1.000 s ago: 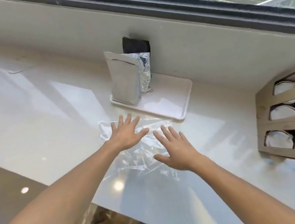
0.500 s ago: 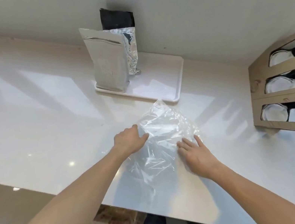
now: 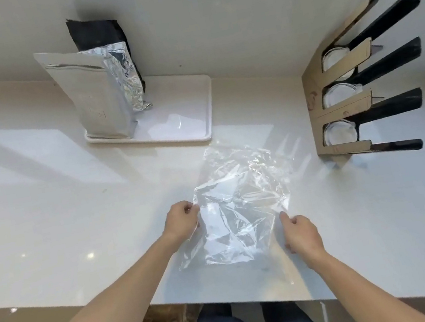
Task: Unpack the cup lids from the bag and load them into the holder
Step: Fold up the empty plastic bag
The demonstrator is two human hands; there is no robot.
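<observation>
We see the left hand [image 3: 183, 218] and right hand [image 3: 300, 233] each pinching an edge of the crumpled clear plastic bag [image 3: 239, 207] on the white worktop [image 3: 43, 205], tray [image 3: 207, 122] with foil pouches [image 3: 97, 93] behind, lid holder [image 3: 344, 109] with cup lids [image 3: 340, 134] right, nothing between.

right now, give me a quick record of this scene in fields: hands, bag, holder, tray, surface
left hand: left hand pinching the left edge of the clear crinkled plastic bag
right hand: right hand pinching the bag's right edge
bag: flat on the counter, looks empty
holder: brown cardboard lid holder, three slots showing clear lids
tray: white rectangular tray carrying a silver foil pouch
surface: glossy white counter
</observation>
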